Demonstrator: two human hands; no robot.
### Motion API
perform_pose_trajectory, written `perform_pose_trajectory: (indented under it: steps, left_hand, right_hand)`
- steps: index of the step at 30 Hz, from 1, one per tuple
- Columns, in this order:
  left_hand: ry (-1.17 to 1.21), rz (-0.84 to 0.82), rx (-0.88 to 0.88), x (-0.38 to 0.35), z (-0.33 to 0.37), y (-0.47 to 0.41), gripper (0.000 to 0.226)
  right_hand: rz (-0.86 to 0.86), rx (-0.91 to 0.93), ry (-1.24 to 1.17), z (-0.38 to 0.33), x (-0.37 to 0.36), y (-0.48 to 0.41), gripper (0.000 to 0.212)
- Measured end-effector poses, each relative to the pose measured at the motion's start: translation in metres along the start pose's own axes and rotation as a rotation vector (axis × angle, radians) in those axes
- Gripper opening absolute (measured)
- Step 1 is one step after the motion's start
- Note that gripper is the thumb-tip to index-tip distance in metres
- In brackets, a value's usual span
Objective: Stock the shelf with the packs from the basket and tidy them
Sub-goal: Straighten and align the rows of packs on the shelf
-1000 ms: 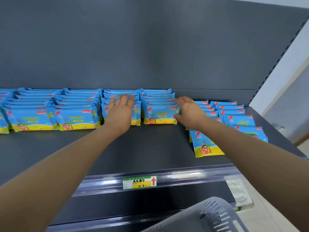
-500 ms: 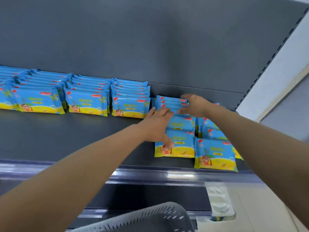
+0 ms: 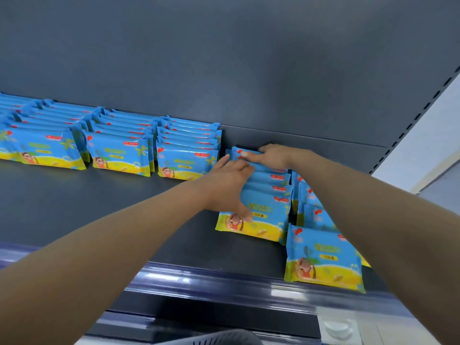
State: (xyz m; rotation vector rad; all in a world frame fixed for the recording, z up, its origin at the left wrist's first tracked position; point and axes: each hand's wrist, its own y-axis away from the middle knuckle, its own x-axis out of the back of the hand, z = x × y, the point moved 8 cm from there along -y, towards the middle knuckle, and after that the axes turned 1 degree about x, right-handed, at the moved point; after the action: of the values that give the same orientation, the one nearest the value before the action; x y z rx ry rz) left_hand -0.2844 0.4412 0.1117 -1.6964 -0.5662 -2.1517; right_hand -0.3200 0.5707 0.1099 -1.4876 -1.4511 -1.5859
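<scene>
Packs (image 3: 271,210) stand in a leaning row right of centre on the grey shelf (image 3: 99,207). Left hand (image 3: 229,188), spread, presses the row's side, thumb on the front pack; right hand (image 3: 272,156) lies flat on the rear pack. Tidy rows (image 3: 119,153) fill the upper left; a basket (image 3: 224,338) edges the bottom.

light: even, bright, soft shadows | glare: shelf rail (image 3: 224,282) | wide-angle bend at edges | slight blur
</scene>
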Motion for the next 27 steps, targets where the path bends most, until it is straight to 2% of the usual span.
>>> perform_pose_trajectory:
  steps: [3, 5, 7, 12, 17, 20, 24, 27]
  left_hand:
    - [0.027, -0.046, -0.009, -0.005, -0.003, 0.001, 0.104]
    - [0.043, -0.06, -0.018, -0.006, -0.005, 0.001, 0.103]
    - [0.043, -0.022, -0.03, -0.001, -0.007, -0.001, 0.103]
    - [0.006, 0.058, -0.04, 0.007, -0.01, -0.005, 0.103]
    - [0.01, 0.186, -0.052, 0.014, -0.011, -0.008, 0.084]
    - [-0.009, 0.239, -0.038, 0.02, -0.009, -0.009, 0.074]
    - [-0.169, 0.298, 0.005, 0.031, -0.009, -0.02, 0.063]
    - [-0.291, 0.298, 0.047, 0.034, -0.011, -0.032, 0.062]
  right_hand:
    - [-0.027, -0.006, 0.01, -0.003, -0.005, -0.009, 0.098]
    - [-0.041, -0.015, 0.049, -0.003, -0.006, -0.013, 0.08]
    - [-0.04, -0.013, 0.08, -0.005, -0.005, -0.017, 0.072]
    - [-0.05, 0.016, 0.073, -0.007, -0.001, -0.025, 0.073]
    - [-0.037, 0.072, -0.016, -0.01, 0.008, -0.024, 0.071]
    - [0.016, 0.117, -0.123, -0.012, 0.022, -0.016, 0.061]
    - [0.154, 0.166, -0.246, -0.015, 0.045, -0.009, 0.04]
    - [0.243, 0.163, -0.349, -0.011, 0.053, -0.009, 0.033]
